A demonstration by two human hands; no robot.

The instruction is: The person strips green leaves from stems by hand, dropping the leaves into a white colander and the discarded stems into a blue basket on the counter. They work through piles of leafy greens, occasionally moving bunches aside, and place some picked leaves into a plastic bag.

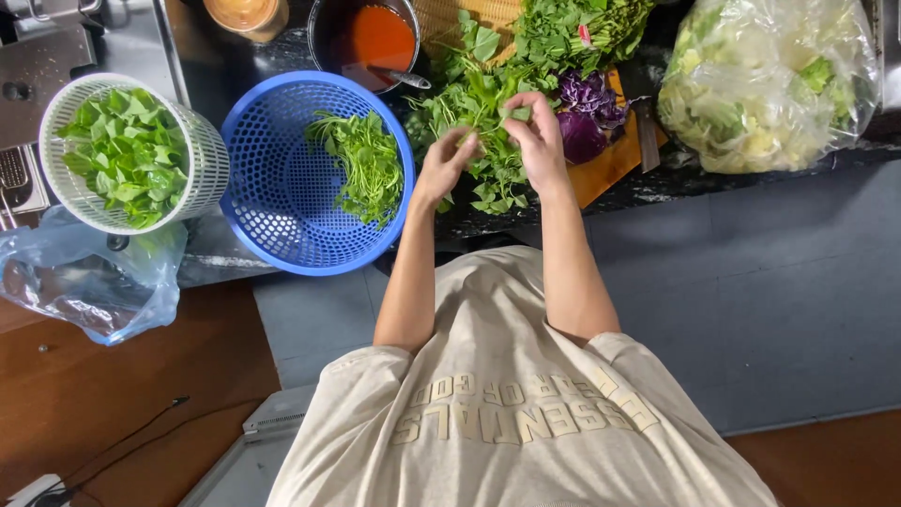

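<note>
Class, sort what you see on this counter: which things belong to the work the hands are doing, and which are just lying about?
In use: left hand and right hand in the leafy greens; blue basket of stems; white basket of leaves.

Lying about: pot of red sauce; purple cabbage; bagged cabbage; blue plastic bag.

The top edge cuts off the red sauce pot (371, 38) and the cup (246, 14) left of it. Herbs (488, 103) right of it hide the fingertips of both hands.

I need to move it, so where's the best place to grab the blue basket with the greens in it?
Probably the blue basket by its thick rim, at the near edge closest to you, coming from above. The round perforated wall slopes inward and gives fingers little purchase, the greens lie toward the right side, and the white basket crowds the left.
</note>
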